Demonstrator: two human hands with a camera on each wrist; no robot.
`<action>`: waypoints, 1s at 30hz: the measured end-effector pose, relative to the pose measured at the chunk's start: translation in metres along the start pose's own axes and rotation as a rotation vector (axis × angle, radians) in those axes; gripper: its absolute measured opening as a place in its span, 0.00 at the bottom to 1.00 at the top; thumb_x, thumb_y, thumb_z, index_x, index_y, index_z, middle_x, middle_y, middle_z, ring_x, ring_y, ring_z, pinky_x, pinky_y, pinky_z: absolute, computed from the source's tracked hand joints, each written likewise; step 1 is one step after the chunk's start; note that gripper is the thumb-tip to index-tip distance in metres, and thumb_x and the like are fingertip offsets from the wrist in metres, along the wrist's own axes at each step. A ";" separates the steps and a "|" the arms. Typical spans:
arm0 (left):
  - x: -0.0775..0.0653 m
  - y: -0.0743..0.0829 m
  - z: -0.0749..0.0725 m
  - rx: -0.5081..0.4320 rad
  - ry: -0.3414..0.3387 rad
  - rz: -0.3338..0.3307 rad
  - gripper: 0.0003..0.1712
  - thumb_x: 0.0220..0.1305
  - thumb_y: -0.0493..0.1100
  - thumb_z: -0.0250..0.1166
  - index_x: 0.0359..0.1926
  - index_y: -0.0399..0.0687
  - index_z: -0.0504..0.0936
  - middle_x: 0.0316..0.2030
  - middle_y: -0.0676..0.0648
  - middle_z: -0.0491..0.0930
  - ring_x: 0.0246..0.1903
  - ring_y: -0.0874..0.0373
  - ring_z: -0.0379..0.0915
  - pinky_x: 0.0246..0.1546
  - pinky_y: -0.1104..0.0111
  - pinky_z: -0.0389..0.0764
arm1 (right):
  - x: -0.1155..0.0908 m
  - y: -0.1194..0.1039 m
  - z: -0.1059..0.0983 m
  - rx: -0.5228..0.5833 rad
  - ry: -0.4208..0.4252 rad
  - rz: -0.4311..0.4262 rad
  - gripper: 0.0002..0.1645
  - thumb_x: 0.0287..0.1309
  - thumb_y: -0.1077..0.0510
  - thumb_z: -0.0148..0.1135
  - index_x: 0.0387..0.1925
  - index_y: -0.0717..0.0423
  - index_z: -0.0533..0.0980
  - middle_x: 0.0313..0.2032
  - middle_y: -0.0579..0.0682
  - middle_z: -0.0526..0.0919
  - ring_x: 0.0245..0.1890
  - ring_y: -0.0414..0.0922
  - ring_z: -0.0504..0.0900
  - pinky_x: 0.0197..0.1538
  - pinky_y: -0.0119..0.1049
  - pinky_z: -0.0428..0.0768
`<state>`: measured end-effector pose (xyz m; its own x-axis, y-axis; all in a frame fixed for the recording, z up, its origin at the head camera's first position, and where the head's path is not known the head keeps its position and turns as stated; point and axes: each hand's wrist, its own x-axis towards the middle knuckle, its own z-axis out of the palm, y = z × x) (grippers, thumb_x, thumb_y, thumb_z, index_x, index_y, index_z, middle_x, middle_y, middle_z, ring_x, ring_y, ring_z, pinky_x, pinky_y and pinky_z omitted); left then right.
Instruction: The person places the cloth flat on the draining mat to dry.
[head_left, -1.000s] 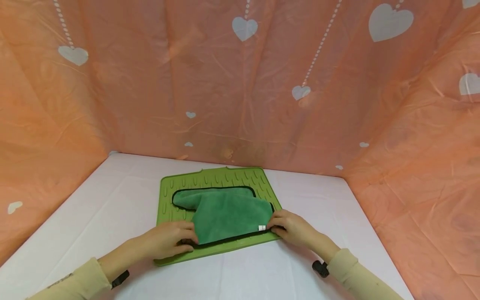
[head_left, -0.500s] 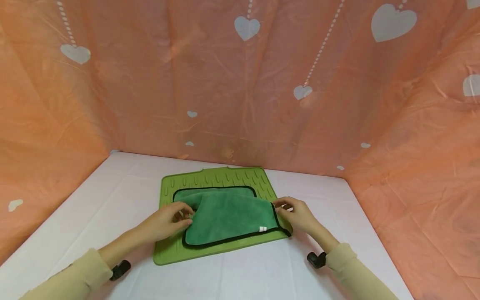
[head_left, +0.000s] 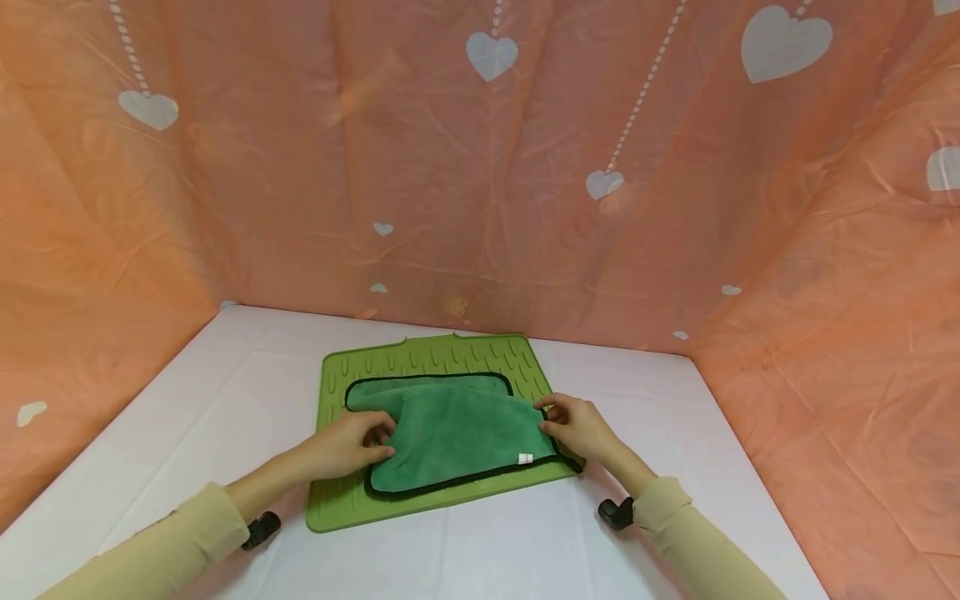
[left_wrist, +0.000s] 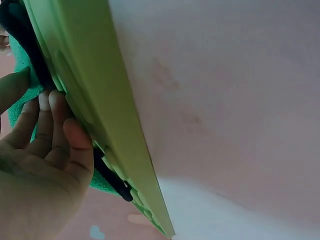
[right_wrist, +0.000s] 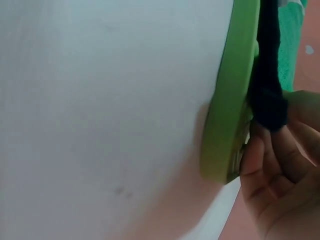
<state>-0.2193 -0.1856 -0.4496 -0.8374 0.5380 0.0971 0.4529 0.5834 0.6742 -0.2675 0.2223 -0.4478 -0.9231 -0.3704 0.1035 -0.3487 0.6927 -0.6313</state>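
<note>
A green cleaning cloth (head_left: 457, 437) with black edging and a small white label lies folded over on a lime-green ridged mat (head_left: 345, 504). At the cloth's left edge, my left hand (head_left: 348, 446) pinches the fabric, and small creases show by the thumb. In the left wrist view its thumb lies on the green fabric, with the fingertips at the black trim (left_wrist: 112, 177). My right hand (head_left: 581, 425) pinches the cloth's right edge between thumb and fingers, just above the near right corner. Part of that edge is hidden behind the fingers.
The mat lies on a white-covered table (head_left: 675, 442). An orange curtain (head_left: 420, 167) printed with pale hearts stands behind and on both sides. Black wrist devices (head_left: 262, 530) sit at both sleeve cuffs.
Both hands left the cloth's near corners and moved up to its side edges. Over the last half second they closed in slightly on the cloth, the left rightward, the right leftward.
</note>
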 end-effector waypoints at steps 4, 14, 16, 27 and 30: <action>-0.003 0.001 0.000 -0.037 0.013 0.001 0.12 0.70 0.41 0.70 0.49 0.40 0.83 0.37 0.54 0.82 0.37 0.64 0.77 0.37 0.69 0.82 | -0.001 -0.001 0.000 0.002 0.026 -0.021 0.16 0.64 0.65 0.71 0.53 0.57 0.83 0.37 0.49 0.86 0.37 0.43 0.84 0.42 0.40 0.83; -0.017 0.001 -0.003 -0.139 0.125 -0.056 0.10 0.68 0.37 0.71 0.47 0.42 0.80 0.42 0.47 0.80 0.38 0.59 0.78 0.32 0.69 0.83 | -0.006 -0.001 -0.001 0.013 0.071 -0.063 0.17 0.61 0.68 0.71 0.52 0.58 0.84 0.40 0.53 0.88 0.37 0.45 0.85 0.40 0.37 0.84; -0.021 0.001 -0.003 -0.137 0.146 -0.058 0.11 0.67 0.37 0.72 0.47 0.42 0.80 0.42 0.47 0.80 0.37 0.61 0.77 0.33 0.69 0.83 | -0.007 -0.001 -0.002 0.022 0.068 -0.064 0.17 0.61 0.69 0.71 0.52 0.58 0.84 0.41 0.54 0.88 0.37 0.45 0.86 0.39 0.36 0.84; -0.033 0.001 -0.003 -0.164 0.175 -0.112 0.15 0.64 0.39 0.75 0.48 0.42 0.81 0.42 0.47 0.81 0.36 0.62 0.77 0.33 0.70 0.81 | -0.009 0.000 0.000 0.042 0.014 -0.058 0.17 0.62 0.68 0.71 0.52 0.58 0.84 0.41 0.53 0.87 0.35 0.43 0.83 0.38 0.35 0.82; -0.034 -0.001 -0.002 -0.154 0.122 -0.097 0.15 0.64 0.41 0.75 0.47 0.42 0.81 0.40 0.49 0.81 0.34 0.63 0.74 0.33 0.70 0.79 | -0.009 0.001 0.001 0.032 -0.029 -0.040 0.17 0.62 0.68 0.71 0.53 0.58 0.84 0.41 0.52 0.86 0.36 0.41 0.82 0.39 0.35 0.82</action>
<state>-0.1921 -0.2058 -0.4520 -0.9097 0.4011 0.1078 0.3244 0.5240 0.7875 -0.2590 0.2260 -0.4500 -0.9032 -0.4155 0.1073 -0.3796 0.6570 -0.6514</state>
